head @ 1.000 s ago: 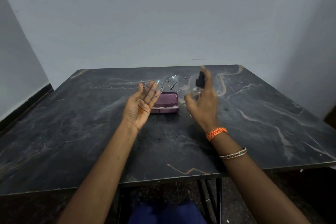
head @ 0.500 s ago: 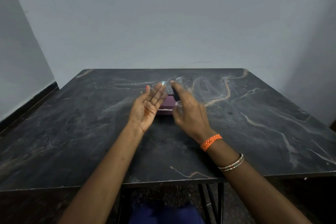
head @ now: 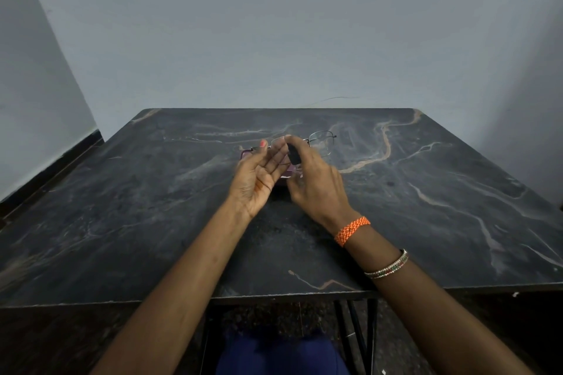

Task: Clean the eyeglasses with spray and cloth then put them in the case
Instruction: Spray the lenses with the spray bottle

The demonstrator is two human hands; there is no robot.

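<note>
Between left fingers (head: 274,151), eyeglasses (head: 320,143).

Dark marble-look table (head: 426,222) with tan veins fills the middle, plain grey wall (head: 274,24) up at 12 o'clock, black metal table legs (head: 362,335) down around 5 o'clock.

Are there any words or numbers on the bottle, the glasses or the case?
None can be read.
Spray bottle: mostly hidden inside the right hand; no label shows.
Glasses: held by the left hand; thin wire frame, no writing visible.
Case: mostly hidden behind the hands; no print visible.
Table: only marble veins.
</note>
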